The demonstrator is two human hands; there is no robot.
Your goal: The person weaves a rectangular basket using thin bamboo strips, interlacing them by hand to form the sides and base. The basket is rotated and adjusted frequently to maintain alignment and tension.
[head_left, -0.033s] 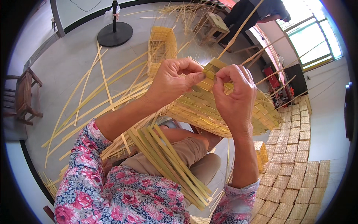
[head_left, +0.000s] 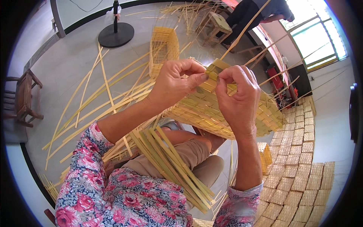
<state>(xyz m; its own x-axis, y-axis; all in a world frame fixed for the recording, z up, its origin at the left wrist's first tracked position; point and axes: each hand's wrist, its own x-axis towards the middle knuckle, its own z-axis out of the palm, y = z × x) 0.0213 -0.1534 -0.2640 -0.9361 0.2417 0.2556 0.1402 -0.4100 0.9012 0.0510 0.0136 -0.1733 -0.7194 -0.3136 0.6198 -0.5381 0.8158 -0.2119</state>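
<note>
A half-woven basket (head_left: 204,115) of flat yellow-green bamboo strips is tilted in front of me, with long loose ends sticking out at its far and right sides. At its upper edge, thumb and finger of my left hand (head_left: 176,79) pinch a bamboo strip (head_left: 216,68). My right hand (head_left: 240,96) pinches at the same edge, a short gap to the right, its fingertips on the weave; the exact strip ends are partly hidden by the fingers. Across my lap lies a bundle of cut bamboo strips (head_left: 172,162).
Long strips (head_left: 109,92) spread over the floor at left. Beyond stand an openwork basket (head_left: 172,41), a black round base (head_left: 116,36) and a wooden stool (head_left: 219,24) beside another person (head_left: 245,17). Rows of woven baskets (head_left: 295,166) line the right; a wooden chair (head_left: 24,98) is far left.
</note>
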